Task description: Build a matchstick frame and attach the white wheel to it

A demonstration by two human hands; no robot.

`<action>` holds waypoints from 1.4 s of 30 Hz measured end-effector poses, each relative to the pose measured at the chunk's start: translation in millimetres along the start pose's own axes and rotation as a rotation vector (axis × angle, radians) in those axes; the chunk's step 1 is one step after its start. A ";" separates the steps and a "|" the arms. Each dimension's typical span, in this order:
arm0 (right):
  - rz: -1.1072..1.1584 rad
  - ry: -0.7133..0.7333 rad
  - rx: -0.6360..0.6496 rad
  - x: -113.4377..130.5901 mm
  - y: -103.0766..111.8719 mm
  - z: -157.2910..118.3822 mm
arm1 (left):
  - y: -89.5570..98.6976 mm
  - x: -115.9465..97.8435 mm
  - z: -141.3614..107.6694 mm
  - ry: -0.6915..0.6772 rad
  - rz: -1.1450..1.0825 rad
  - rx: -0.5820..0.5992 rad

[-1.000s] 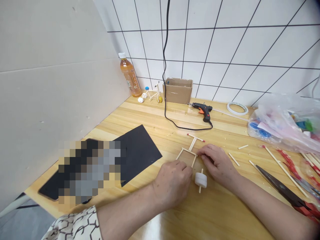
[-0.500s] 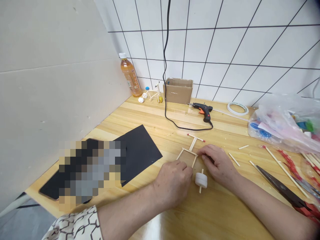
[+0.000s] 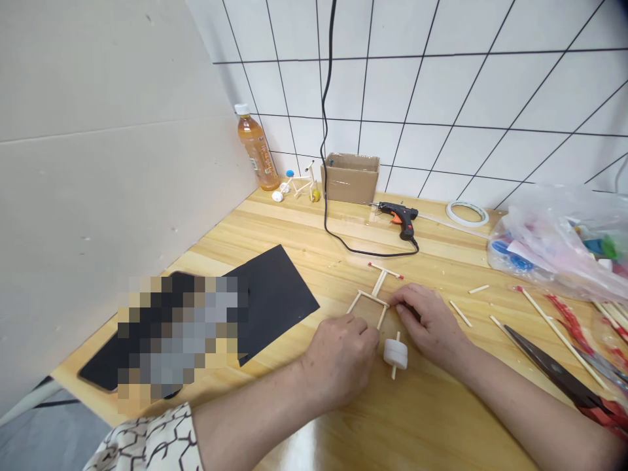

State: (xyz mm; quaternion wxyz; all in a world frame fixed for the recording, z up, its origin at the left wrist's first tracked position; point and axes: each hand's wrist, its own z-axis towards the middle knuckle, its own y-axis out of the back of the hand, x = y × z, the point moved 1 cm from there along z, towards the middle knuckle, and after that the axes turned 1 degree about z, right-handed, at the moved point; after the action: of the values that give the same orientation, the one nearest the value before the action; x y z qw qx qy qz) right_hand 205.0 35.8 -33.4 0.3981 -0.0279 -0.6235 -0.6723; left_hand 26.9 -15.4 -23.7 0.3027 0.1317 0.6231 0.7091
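Observation:
A frame of matchsticks lies on the wooden table, with a crossbar, two side sticks and a stem that ends in a red-tipped match. Over its near end my left hand is closed, the knuckles upward; the part of the frame beneath the fingers is hidden. My right hand has its fingertips pinched at the frame's right corner, the side of the hand resting on the table. Between the hands sits a white wheel-like piece with a thin stick through it.
Behind are a glue gun with its cord, a cardboard box, a small stick tricycle, a drink bottle and a tape roll. Scissors, loose sticks and a plastic bag lie right; black card and a phone left.

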 end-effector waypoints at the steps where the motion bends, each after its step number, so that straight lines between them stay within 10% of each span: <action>1: 0.000 0.000 -0.002 0.0 -0.1 0.0 | 0.0 0.1 0.0 0.001 0.000 0.002; 42: -0.039 0.003 0.004 1.1 0.8 0.3 | 2.1 0.0 1.3 0.023 0.007 0.089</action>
State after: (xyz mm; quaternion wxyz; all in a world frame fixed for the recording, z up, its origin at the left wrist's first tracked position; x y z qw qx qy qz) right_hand 204.6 35.6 -32.1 0.3859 -0.0141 -0.6248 -0.6786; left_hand 27.0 -14.4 -21.4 0.2870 0.1392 0.6569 0.6832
